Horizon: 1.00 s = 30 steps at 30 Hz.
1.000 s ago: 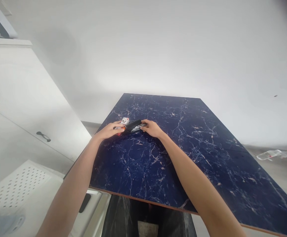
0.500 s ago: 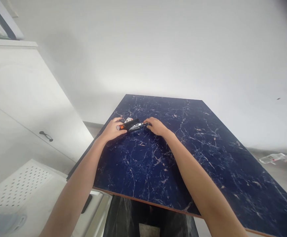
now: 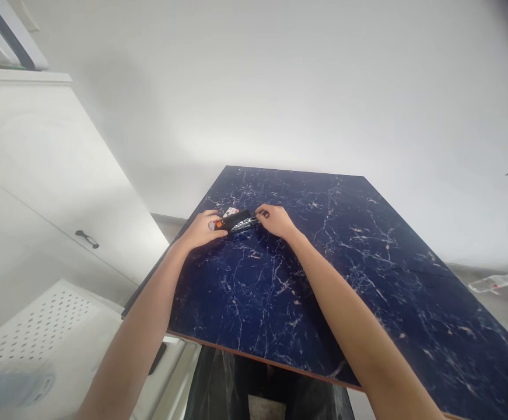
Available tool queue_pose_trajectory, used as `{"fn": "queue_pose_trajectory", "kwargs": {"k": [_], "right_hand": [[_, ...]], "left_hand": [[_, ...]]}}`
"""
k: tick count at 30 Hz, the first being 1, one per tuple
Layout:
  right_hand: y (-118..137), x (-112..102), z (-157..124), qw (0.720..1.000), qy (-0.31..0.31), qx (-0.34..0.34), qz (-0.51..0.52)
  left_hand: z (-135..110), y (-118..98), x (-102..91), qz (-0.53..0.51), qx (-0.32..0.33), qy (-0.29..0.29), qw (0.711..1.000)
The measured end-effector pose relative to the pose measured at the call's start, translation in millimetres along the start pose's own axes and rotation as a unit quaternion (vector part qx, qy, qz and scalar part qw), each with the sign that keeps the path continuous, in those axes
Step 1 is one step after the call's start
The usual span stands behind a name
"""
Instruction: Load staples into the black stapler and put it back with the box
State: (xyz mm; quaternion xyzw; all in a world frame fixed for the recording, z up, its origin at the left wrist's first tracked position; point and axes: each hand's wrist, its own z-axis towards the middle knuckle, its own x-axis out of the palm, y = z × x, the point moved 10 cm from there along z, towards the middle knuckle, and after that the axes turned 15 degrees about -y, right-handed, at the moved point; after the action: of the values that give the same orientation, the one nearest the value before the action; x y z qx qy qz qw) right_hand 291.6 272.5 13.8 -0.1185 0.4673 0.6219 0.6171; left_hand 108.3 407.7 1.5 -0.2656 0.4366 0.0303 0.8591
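Note:
A black stapler (image 3: 238, 219) with an orange part near its rear lies on the left half of the dark blue marbled table. Its top cover is swung up from the metal staple channel. My left hand (image 3: 202, 230) is closed around the rear end, thumb on the near side. At the front tip of the channel, my right hand (image 3: 276, 221) pinches with thumb and forefinger; whatever lies between those fingertips is too small to make out. A small white and red box (image 3: 231, 212) sits just behind the stapler, partly covered by it.
The table (image 3: 288, 291) stands against a white wall. A white cabinet (image 3: 39, 163) with a dark handle is at left. Below it are a white perforated panel (image 3: 39, 321) and a bluish clear plastic item (image 3: 13, 394). Clear plastic bottles (image 3: 494, 283) lie beyond the table's right edge.
My right hand has lifted slightly, its fingers drawn into a tighter pinch at the stapler's front. My left hand keeps its hold. The whole view has shifted a little.

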Motion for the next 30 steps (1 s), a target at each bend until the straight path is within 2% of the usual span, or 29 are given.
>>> {"fn": "queue_pose_trajectory", "kwargs": {"k": [3,5,9,13,16,19,22,26,30], "right_hand": [[-21,-10,2,0.996,-0.01,0.091,-0.018],[-31,-6,0,0.991,0.046,0.121,-0.044],[-31,16,-10,0.976,0.173,0.126,-0.033],[-7,34,-17,0.971,0.219,0.094,-0.006],[14,40,-18,0.975,0.216,0.055,0.0],[21,39,-19,0.976,0.212,0.045,-0.004],[15,34,-18,0.978,0.2,0.059,-0.005],[1,29,-13,0.983,0.162,0.083,-0.013],[-4,32,-13,0.988,0.133,0.077,0.017]], "left_hand": [[-2,11,4.3,0.014,-0.002,0.025,1.0],[-3,18,5.3,0.015,-0.004,0.028,0.999],[-2,22,5.9,0.008,-0.003,0.027,1.0],[-2,20,6.5,0.003,-0.01,0.028,1.0],[-2,17,7.9,-0.001,-0.013,0.032,0.999],[-2,15,6.3,0.008,-0.013,0.04,0.999],[-5,13,-0.4,0.031,-0.02,0.062,0.997],[-10,20,-16.6,0.079,-0.082,0.08,0.99],[-10,12,-20.2,0.072,-0.079,0.095,0.99]]}}
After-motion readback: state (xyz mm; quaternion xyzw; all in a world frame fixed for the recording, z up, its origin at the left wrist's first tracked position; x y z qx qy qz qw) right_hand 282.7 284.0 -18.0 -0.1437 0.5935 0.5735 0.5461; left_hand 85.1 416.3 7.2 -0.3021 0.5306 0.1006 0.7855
